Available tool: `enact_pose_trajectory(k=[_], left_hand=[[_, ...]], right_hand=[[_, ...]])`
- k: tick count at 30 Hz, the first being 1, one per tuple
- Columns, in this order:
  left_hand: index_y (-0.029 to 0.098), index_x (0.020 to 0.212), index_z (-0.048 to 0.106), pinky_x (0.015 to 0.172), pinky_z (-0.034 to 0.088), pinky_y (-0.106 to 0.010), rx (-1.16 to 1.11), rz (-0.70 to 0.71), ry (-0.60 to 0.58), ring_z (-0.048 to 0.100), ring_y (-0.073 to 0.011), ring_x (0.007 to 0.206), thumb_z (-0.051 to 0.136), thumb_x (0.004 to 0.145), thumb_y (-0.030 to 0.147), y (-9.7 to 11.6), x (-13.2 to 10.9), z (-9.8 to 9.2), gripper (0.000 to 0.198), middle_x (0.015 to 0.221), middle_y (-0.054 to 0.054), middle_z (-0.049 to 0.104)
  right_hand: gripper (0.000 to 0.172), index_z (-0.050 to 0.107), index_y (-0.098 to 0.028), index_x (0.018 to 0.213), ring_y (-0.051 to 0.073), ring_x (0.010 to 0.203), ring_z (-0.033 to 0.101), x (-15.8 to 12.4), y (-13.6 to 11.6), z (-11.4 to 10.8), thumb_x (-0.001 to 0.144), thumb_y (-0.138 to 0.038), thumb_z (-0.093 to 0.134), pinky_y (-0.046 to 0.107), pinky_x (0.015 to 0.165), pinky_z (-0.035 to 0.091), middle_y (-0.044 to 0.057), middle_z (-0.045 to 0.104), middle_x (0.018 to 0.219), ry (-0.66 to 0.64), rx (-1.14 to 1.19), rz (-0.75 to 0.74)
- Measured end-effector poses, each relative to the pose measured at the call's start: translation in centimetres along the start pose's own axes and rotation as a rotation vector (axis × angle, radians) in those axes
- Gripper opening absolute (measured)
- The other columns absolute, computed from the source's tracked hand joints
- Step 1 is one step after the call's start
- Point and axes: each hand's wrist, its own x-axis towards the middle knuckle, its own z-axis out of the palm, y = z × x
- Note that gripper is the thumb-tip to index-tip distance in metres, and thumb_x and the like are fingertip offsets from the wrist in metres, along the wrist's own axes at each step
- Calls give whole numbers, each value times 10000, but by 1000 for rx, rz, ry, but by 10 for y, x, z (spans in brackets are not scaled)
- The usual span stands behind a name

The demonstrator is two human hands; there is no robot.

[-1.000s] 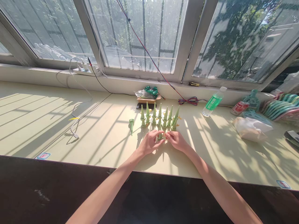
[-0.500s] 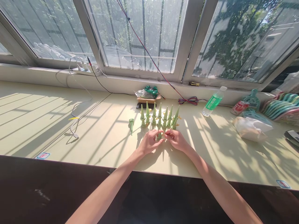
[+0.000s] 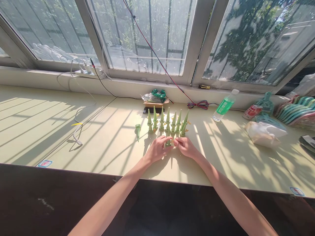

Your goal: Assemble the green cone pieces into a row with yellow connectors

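My left hand (image 3: 157, 149) is curled round a green plant watering spike (image 3: 168, 141), which stands point up at the front of a group. Its thumb and forefinger lie on either side of the spike's lower part. Close by on the right, my right hand (image 3: 185, 147) is closed in a pinch at a small yellow-orange valve piece (image 3: 172, 140) on the spike's side, partly hidden by the fingers. Behind both hands, several more upright watering spikes (image 3: 161, 120) stand close together, some with yellow valves showing. Apart to the left lies a single green spike (image 3: 138, 131), its tip towards me.
A small box (image 3: 155, 104) with plastic-wrapped items and a dark phone-like slab (image 3: 147, 110) are behind the spikes. To the right are coiled wire (image 3: 200, 105), a bottle (image 3: 224, 106), a red can (image 3: 252, 112) and a tissue pack (image 3: 262, 134). A white cable (image 3: 78, 131) lies left.
The view has shifted very slightly. Both hands stay at the same spike, with hardly any finger movement to be seen.
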Motion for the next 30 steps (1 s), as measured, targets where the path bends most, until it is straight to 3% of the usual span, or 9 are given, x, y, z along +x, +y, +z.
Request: enact_pose_trajectory(k=[13,30], left_hand=[[190,1272,651,621,447,-261,0,23,-9,517,-108,632,630,942,268,-3,-1,2,340,936,-41,599],[179,1170,633,603,476,-265,-21,80,-2,501,-106,593,601,949,233,-5,2,0,229,883,-24,594]], right_hand=[[406,529,-187,711,121,557,391,0,0,1,1007,-453,451,274,556,295,-16,466,613,18,14,-8],[375,521,-197,728,121,553,364,3,0,2,1000,-449,464,279,553,289,-29,431,606,-8,72,-46]])
